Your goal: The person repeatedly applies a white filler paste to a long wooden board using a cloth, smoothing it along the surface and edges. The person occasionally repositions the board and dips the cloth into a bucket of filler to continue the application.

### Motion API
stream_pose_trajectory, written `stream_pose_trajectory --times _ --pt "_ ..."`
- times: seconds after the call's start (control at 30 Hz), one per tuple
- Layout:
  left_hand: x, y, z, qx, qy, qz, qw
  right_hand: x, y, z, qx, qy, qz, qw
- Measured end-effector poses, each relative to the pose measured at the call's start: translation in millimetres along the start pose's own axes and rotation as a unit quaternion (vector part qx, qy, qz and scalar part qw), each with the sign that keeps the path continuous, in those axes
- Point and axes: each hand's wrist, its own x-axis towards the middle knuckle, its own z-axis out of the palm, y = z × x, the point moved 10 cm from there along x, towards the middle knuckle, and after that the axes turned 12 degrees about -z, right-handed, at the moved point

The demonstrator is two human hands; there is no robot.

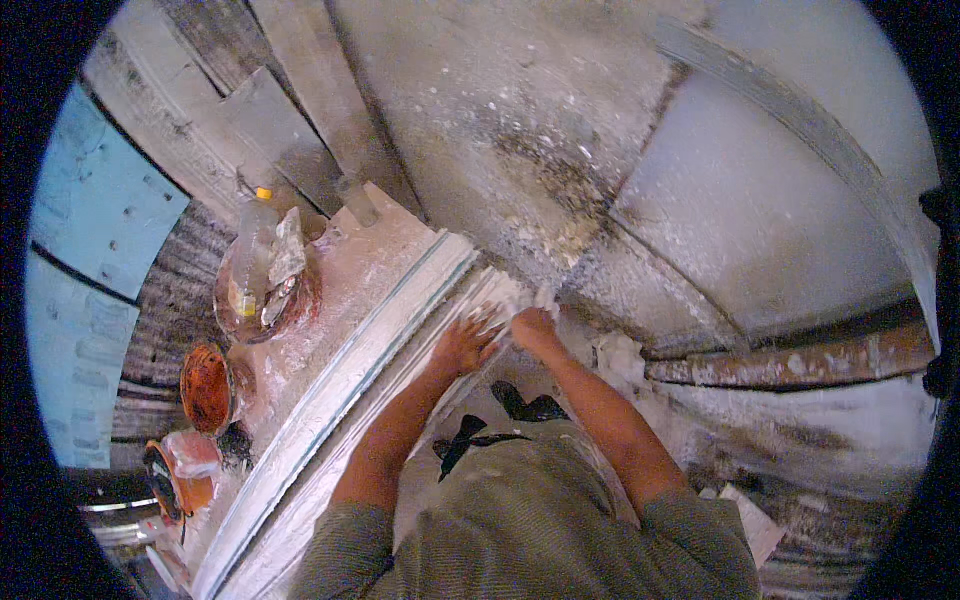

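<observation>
A long white moulding [345, 375] with ridged edges and a thin blue-green line runs diagonally across the bench. Beside it, nearer to me, lies a second long white ridged strip [400, 375]. My left hand [466, 345] rests on this nearer strip close to its far end, fingers stretched out and apart. Just right of it, my right hand [535, 330] is closed at the strip's end. A pale, blurred shape shows by its fingers; what it grips, if anything, I cannot make out.
On the dusty bench [385, 240] at left stands a basin [232, 318] with a clear yellow-capped bottle [255, 235]. Nearer are an orange-red bowl [206, 388] and an orange container [195, 492]. Pale panels [760, 210] and a brown beam [800, 368] lie right.
</observation>
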Motion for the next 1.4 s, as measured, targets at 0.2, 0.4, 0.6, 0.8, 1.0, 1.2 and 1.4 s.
stream_pose_trajectory --times 0.2,0.4,0.6,0.8,1.0,1.2,1.4 --pt "57.8 -3.4 -5.3 -0.050 0.083 -0.119 0.988 41.4 49.7 5.0 -0.208 0.001 -0.152 0.966" --pt "-66.1 -49.6 0.7 -0.078 0.087 -0.178 0.977 -44.0 -72.0 -25.1 -0.151 0.032 -0.275 0.949" --pt "-297.4 -99.8 3.6 -0.113 0.159 -0.396 0.898 -150.8 -252.7 -6.3 -0.119 -0.046 -0.544 0.829" --pt "-491.2 -71.9 8.2 -0.144 0.221 -0.684 0.680 -182.9 -370.2 49.0 -0.163 -0.242 -0.661 0.691" --pt "-701.7 57.5 122.5 -0.118 0.352 -0.871 0.320 -233.1 -507.0 115.9 -0.226 -0.226 -0.782 0.536" --pt "-814.7 214.3 297.3 -0.395 0.210 -0.882 0.146 -287.9 -637.7 215.4 -0.332 -0.215 -0.807 0.438" --pt "-906.2 300.9 358.7 -0.438 0.222 -0.871 0.006 -373.2 -780.1 264.8 -0.384 -0.133 -0.839 0.362"
